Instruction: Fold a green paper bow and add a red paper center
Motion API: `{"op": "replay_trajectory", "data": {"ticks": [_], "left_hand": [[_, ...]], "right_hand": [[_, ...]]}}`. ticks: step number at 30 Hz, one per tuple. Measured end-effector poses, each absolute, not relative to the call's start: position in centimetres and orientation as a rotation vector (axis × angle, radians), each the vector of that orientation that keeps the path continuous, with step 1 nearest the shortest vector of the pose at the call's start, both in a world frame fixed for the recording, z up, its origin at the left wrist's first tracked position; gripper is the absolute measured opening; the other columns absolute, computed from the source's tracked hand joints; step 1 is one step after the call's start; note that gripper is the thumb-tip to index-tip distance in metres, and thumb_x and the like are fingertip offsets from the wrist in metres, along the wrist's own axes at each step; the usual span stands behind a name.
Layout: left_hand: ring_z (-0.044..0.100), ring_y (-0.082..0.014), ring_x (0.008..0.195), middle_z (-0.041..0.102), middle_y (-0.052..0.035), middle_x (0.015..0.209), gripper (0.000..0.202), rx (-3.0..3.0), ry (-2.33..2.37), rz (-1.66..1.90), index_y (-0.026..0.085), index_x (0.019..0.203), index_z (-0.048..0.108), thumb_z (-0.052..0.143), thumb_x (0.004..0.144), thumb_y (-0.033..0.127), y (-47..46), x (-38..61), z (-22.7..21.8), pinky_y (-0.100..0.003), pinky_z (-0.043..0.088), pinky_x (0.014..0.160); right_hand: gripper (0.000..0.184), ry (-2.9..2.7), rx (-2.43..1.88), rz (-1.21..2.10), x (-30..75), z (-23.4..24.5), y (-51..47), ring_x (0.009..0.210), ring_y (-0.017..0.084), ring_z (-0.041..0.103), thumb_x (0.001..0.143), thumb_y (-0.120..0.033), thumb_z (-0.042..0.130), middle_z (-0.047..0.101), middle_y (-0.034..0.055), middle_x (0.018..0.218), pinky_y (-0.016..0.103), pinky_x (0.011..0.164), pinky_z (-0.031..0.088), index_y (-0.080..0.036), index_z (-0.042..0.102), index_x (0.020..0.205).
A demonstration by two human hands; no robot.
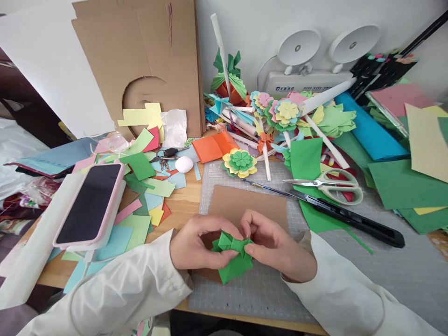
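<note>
Now pinched between left hand (pixel 191 242) and right hand (pixel 276 242), as a bright green folded paper piece (pixel 235 268), creased into small angular flaps up top! Fanning out below into a broader flat panel, tapering towards a corner, tilted, right above the grey cutting mat (pixel 224 298).

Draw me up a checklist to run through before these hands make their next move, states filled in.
1. Folded green paper held: ok, fingers of both left hand and right hand are on it.
2. Scissors apart from the hands: ok.
3. Utility knife apart from the hands: ok.
4. Knife blade retracted: cannot tell.
5. Cutting mat uncluttered: not ok, scissors, knife and cardboard sheet lie over it.
</note>
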State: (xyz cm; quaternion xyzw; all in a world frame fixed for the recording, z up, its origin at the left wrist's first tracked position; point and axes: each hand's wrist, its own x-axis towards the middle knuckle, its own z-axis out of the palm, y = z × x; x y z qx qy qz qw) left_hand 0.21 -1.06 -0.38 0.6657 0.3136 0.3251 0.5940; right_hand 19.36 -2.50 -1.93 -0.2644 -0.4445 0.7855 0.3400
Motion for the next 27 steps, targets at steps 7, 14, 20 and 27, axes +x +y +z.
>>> {"op": "replay_trajectory", "data": {"ticks": [7,14,20,27], "left_hand": [[0.050,-0.0061,0.051,0.066,-0.0039,0.069,0.017,1.496,0.704,0.737,0.010,0.083,0.067,0.068,0.066,0.009,-0.94,-0.05,-0.45,-0.015,0.044,0.049],[0.056,-0.0089,0.056,0.067,-0.0052,0.070,0.017,1.395,0.699,0.770,0.010,0.084,0.067,0.071,0.067,0.011,-0.80,-0.10,-0.23,-0.017,0.047,0.052],[0.060,-0.0110,0.060,0.069,-0.0063,0.074,0.019,1.382,0.710,0.812,0.010,0.085,0.069,0.072,0.066,0.010,-0.72,-0.35,-0.17,-0.019,0.050,0.055],[0.057,-0.0087,0.057,0.067,-0.0042,0.071,0.019,1.343,0.656,0.714,0.010,0.084,0.068,0.071,0.066,0.006,-0.64,-0.50,-0.22,-0.016,0.047,0.053]], "right_hand": [[0.033,-1.113,-0.724,2.072,19.33,-1.60,-2.67,0.057,0.007,0.033,0.080,-0.031,0.069,0.041,-0.0064,0.069,0.020,0.052,0.028,-0.020,0.039,0.078],[0.030,-1.081,-0.699,2.015,19.58,-1.85,-2.74,0.053,0.006,0.035,0.082,-0.040,0.065,0.043,-0.0060,0.068,0.019,0.049,0.028,-0.020,0.043,0.081],[0.034,-1.264,-0.758,1.981,20.06,-1.64,-2.76,0.055,0.009,0.038,0.090,-0.046,0.052,0.045,-0.0026,0.062,0.023,0.051,0.029,-0.017,0.048,0.072],[0.038,-1.552,-0.861,1.812,20.11,-1.70,-2.76,0.054,0.011,0.035,0.086,-0.041,0.056,0.038,-0.0034,0.057,0.026,0.050,0.027,-0.019,0.041,0.059]]}}
